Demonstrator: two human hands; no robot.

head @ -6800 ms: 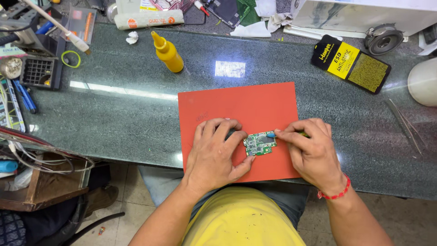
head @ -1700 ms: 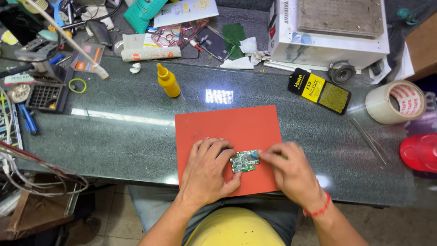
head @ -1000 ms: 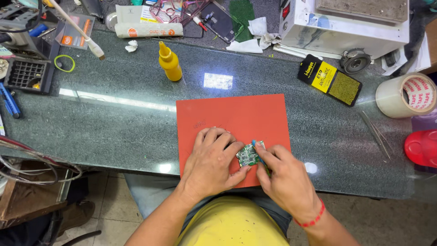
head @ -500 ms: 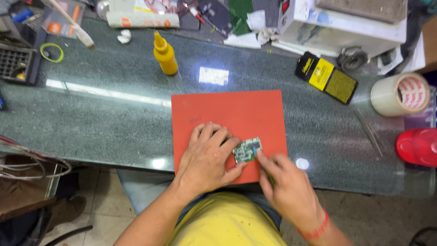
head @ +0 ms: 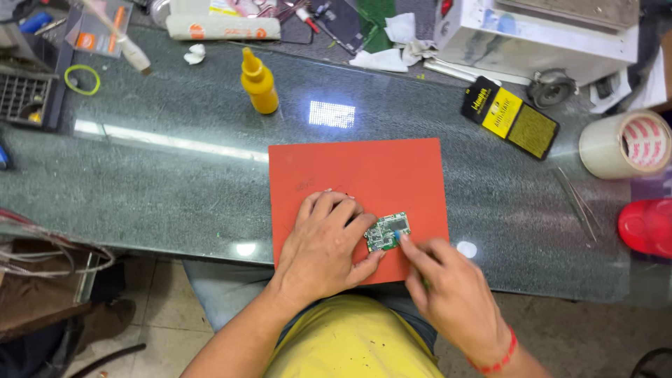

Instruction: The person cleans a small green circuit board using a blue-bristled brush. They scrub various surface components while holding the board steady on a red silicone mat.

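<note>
A small green circuit board (head: 387,232) lies on a red mat (head: 364,175) near the front edge of a dark glass-topped bench. My left hand (head: 325,245) rests flat on the mat, its fingertips pressing the board's left edge. My right hand (head: 448,294) comes in from the lower right, fingers pinched around a thin tool whose small blue tip (head: 397,236) touches the board. The tool's shaft is mostly hidden by my fingers.
A yellow squeeze bottle (head: 259,82) stands behind the mat. A black-and-yellow flat package (head: 509,117), a roll of tape (head: 625,143), a red cap-like object (head: 645,225) and tweezers (head: 575,203) lie to the right. A white box (head: 532,35) and clutter fill the back.
The board and both hands sit in nearly the same place on the mat. My right hand has drawn back toward the lower right, with its tool tip now on the board.
</note>
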